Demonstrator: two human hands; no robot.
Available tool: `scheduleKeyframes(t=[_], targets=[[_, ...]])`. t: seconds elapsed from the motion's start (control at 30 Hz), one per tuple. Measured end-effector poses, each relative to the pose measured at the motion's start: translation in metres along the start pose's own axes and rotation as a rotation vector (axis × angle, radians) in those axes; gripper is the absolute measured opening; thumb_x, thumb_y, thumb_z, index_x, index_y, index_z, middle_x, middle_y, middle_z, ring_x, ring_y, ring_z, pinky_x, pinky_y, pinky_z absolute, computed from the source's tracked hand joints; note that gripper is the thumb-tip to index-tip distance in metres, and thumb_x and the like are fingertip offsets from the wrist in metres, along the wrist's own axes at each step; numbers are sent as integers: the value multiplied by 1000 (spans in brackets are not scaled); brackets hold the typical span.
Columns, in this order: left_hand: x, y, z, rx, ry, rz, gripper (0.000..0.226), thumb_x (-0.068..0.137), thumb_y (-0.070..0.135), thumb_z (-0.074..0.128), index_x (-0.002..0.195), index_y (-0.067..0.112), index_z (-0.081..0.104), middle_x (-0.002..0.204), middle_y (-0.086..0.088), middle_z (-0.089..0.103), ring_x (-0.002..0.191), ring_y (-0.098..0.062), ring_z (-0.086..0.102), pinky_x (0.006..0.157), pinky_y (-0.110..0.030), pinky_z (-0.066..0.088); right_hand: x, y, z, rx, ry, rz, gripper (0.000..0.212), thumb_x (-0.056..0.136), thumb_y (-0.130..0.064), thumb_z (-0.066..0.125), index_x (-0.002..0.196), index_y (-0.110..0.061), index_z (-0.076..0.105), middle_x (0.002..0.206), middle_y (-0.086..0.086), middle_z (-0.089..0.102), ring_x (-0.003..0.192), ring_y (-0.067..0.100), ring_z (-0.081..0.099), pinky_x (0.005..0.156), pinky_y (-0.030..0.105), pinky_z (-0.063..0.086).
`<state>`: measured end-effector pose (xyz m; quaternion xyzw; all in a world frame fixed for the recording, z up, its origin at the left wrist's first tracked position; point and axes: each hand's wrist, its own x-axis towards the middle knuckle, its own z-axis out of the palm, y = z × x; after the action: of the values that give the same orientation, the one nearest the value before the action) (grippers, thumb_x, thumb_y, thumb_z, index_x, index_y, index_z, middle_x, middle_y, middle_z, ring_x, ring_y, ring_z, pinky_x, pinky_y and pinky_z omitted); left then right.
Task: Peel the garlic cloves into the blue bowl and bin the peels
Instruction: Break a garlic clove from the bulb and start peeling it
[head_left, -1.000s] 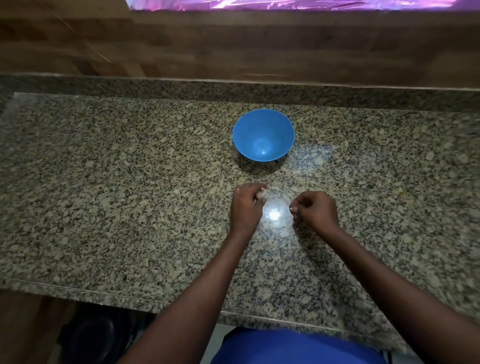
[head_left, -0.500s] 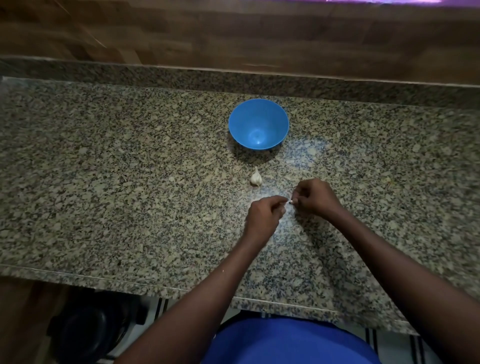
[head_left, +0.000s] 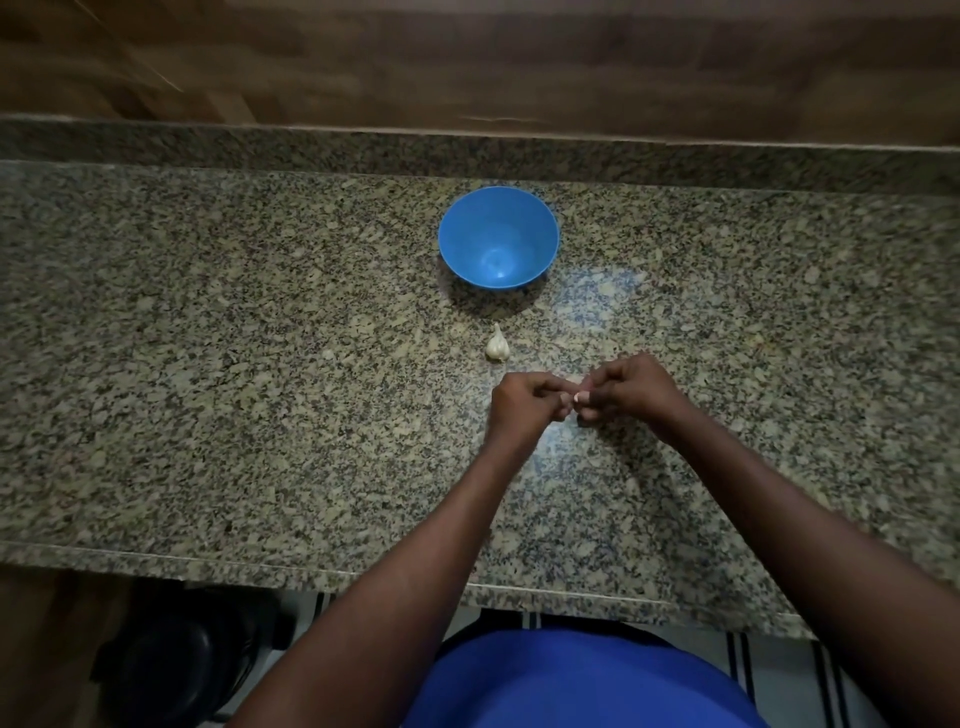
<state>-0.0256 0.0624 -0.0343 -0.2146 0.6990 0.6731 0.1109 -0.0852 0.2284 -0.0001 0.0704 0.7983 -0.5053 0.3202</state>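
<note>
Your speckled granite counter (head_left: 208, 364) carries a blue bowl (head_left: 498, 236) that stands upright with nothing visible inside. Near it, on your side, a garlic bulb (head_left: 497, 345) lies on the stone, its long axis running away from you and its pointed tip toward the bowl. Just beyond the bulb, your left hand (head_left: 524, 402) and right hand (head_left: 626, 392) meet, fingers curled, pinching a small pale garlic clove (head_left: 578, 398) between them. A dark bin (head_left: 171, 660) sits below the counter edge.

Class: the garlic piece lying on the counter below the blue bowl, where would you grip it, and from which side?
Pinch the garlic piece across its plump lower body, coming from above. It lies free on the counter, its thin tip toward the blue bowl, too slender to hold.
</note>
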Motion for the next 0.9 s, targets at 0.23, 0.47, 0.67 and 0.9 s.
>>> scheduleKeyframes(t=[0.23,0.47,0.67,0.9], targets=[[2,-21,-10,948,158,571,33,93,11,64,125,13,66,121,-3,63,111,-22,52,91,-37,48,10,-4,7,-432,92,-52,11,68,-2,81,64,-10,74,61,1,74,62,16,74,68,39,65],[-9,-56,-21,1175,93,648,56,107,28,41,159,11,32,164,-9,34,152,-26,27,121,-42,20,16,-11,8,-454,80,-1,11,65,-3,84,67,-2,74,62,7,74,65,23,75,68,41,65],[-11,-55,-24,1196,65,630,57,108,30,39,161,12,28,167,-8,30,154,-24,23,123,-42,22,19,-11,6,-308,40,94,13,74,4,83,77,11,71,66,16,74,61,24,75,62,33,59],[-12,-53,-23,1217,45,592,58,108,31,37,162,12,25,168,-8,27,155,-23,21,124,-42,21,14,-6,1,-83,22,130,21,79,13,77,65,5,64,76,30,72,57,28,72,58,31,60]])
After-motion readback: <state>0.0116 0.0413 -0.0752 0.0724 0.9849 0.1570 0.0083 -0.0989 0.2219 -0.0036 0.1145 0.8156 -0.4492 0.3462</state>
